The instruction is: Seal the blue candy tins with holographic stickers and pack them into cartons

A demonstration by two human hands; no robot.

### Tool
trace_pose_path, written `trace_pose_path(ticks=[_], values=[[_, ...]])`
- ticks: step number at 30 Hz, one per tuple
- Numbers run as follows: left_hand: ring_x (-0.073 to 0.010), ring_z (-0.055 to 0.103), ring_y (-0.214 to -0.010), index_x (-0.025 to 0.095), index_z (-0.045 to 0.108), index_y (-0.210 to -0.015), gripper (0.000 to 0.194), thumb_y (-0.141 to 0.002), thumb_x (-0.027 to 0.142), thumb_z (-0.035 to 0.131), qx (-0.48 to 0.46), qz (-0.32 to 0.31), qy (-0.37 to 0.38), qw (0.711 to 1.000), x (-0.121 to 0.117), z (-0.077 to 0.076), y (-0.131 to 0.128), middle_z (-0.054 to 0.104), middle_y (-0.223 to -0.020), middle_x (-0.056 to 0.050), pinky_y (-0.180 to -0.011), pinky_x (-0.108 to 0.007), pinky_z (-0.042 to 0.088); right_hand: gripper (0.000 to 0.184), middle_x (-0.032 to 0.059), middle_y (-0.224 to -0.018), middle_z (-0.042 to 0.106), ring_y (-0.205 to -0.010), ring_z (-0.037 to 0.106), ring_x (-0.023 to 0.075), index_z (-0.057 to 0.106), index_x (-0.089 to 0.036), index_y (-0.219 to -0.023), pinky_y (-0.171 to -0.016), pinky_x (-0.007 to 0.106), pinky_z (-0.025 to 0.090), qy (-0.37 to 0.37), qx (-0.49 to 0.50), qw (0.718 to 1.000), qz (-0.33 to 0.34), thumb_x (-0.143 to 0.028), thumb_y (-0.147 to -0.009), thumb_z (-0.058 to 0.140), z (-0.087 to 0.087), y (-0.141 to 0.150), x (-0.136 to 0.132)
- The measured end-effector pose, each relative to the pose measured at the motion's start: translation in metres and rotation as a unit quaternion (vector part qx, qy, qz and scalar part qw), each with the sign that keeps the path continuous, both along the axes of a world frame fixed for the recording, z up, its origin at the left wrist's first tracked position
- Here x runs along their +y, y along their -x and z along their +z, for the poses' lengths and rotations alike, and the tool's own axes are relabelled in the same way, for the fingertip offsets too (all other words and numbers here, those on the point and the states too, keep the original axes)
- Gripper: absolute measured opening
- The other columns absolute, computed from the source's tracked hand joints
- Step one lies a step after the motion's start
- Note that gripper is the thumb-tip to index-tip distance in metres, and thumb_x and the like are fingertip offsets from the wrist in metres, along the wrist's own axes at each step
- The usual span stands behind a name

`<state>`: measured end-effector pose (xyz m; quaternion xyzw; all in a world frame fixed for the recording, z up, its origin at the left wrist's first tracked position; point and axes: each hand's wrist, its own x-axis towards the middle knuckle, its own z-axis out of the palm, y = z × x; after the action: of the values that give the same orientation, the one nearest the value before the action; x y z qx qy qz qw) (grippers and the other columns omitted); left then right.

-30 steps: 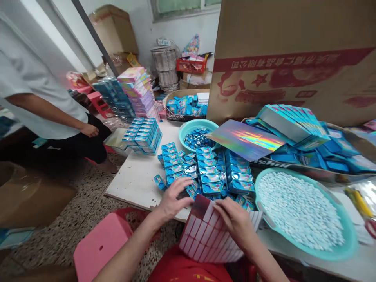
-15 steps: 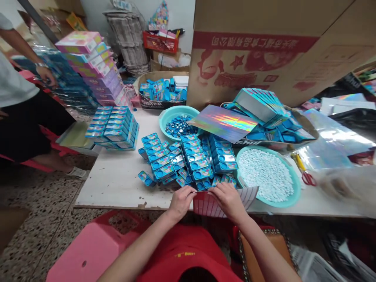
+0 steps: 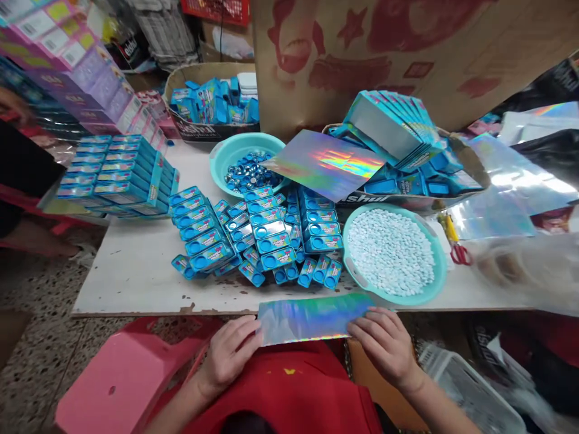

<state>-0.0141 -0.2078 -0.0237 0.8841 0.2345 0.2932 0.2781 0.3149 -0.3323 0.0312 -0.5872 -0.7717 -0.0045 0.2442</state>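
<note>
Holding a shiny rainbow sheet (image 3: 312, 319) flat and low in front of the red shirt (image 3: 289, 386), with its long axis running from left to right, roughly along the front edge of the counter (image 3: 136, 271). Gripping the left end with the left hand (image 3: 233, 349), fingers curled together over the corner nearer the body. Pinching the right end with the right hand (image 3: 384, 343), fingers bent across the top face and close together. Favouring neither side: one hand to each short end, both about equally near, with the middle of the sheet unsupported by any finger in view. Overlapping the counter's front edge from this angle, just short of the blue tins (image 3: 271, 241) and to the left of the teal basin (image 3: 350, 265) of white candies (image 3: 391, 253).

Hard to make out: both thumbs, tucked out of view under or behind the sheet; its underside, so impossible to tell whether single or folded; any contact with the counter below. Cut off at the bottom of the view: both forearms. Too small to read for the most part: the print on the tins.
</note>
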Motion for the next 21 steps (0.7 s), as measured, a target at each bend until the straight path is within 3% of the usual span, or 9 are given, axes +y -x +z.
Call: trace_pose_path(ticks=[3,6,8,11,15,18,21], values=[[-0.0171,0.065,-0.098,0.025,0.067,-0.095,0.021,-0.087,0.018,0.049,0.029,0.036,0.135,0.990,-0.006,0.004,-0.011,0.072,-0.099,-0.005,-0.086,-0.031,0.053,0.024,0.0030,-0.077,0.067,-0.072,0.059,0.0150,0.065,-0.024,-0.095,-0.072,0.032,0.042,0.048,0.027,0.998,-0.004,-0.018,-0.094,0.042,-0.003,-0.002,0.005],[-0.0154,0.067,-0.084,0.025,0.067,-0.096,0.021,-0.087,0.028,0.049,0.079,0.136,0.297,0.942,-0.008,0.008,-0.029,0.072,-0.090,-0.002,-0.077,-0.025,0.053,0.021,0.0021,-0.068,0.061,-0.063,0.053,0.0138,0.063,-0.020,-0.090,-0.061,0.028,0.036,0.101,0.004,0.995,-0.021,-0.025,-0.096,0.043,-0.008,-0.005,0.014],[-0.0164,0.067,-0.084,0.026,0.068,-0.094,0.021,-0.084,0.032,0.051,0.080,0.164,0.360,0.915,-0.007,0.008,-0.042,0.072,-0.091,-0.001,-0.078,-0.025,0.051,0.026,0.0020,-0.068,0.059,-0.064,0.054,0.0143,0.063,-0.019,-0.088,-0.062,0.028,0.035,0.125,-0.038,0.991,-0.029,-0.028,-0.097,0.040,-0.012,-0.009,0.019],[-0.0173,0.064,-0.082,0.023,0.070,-0.086,0.024,-0.082,0.035,0.049,0.055,0.151,0.416,0.895,-0.007,0.003,-0.060,0.071,-0.087,0.000,-0.079,-0.027,0.049,0.028,0.0022,-0.067,0.059,-0.066,0.055,0.0158,0.062,-0.020,-0.081,-0.064,0.028,0.035,0.157,-0.116,0.980,-0.048,-0.023,-0.096,0.038,-0.016,-0.015,0.022],[-0.0154,0.058,-0.069,0.018,0.067,-0.085,0.030,-0.080,0.040,0.046,0.022,0.145,0.478,0.866,-0.006,-0.010,-0.074,0.065,-0.072,0.000,-0.065,-0.025,0.046,0.024,0.0023,-0.069,0.061,-0.067,0.056,0.0179,0.062,-0.022,-0.078,-0.060,0.028,0.033,0.200,-0.184,0.961,-0.046,-0.011,-0.089,0.043,-0.013,-0.020,0.026],[-0.0145,0.055,-0.068,0.018,0.064,-0.079,0.029,-0.079,0.039,0.046,0.000,0.161,0.469,0.868,-0.002,-0.012,-0.075,0.061,-0.068,0.001,-0.065,-0.024,0.043,0.024,0.0029,-0.070,0.061,-0.070,0.056,0.0192,0.061,-0.022,-0.075,-0.060,0.029,0.033,0.199,-0.195,0.960,-0.022,-0.008,-0.086,0.044,-0.010,-0.022,0.033],[-0.0146,0.054,-0.070,0.019,0.063,-0.078,0.027,-0.079,0.039,0.045,-0.006,0.155,0.454,0.877,0.003,-0.004,-0.069,0.061,-0.069,0.001,-0.068,-0.024,0.042,0.026,0.0028,-0.068,0.061,-0.066,0.056,0.0177,0.059,-0.022,-0.071,-0.059,0.027,0.035,0.212,-0.146,0.966,0.002,-0.017,-0.090,0.042,-0.011,-0.030,0.043]])
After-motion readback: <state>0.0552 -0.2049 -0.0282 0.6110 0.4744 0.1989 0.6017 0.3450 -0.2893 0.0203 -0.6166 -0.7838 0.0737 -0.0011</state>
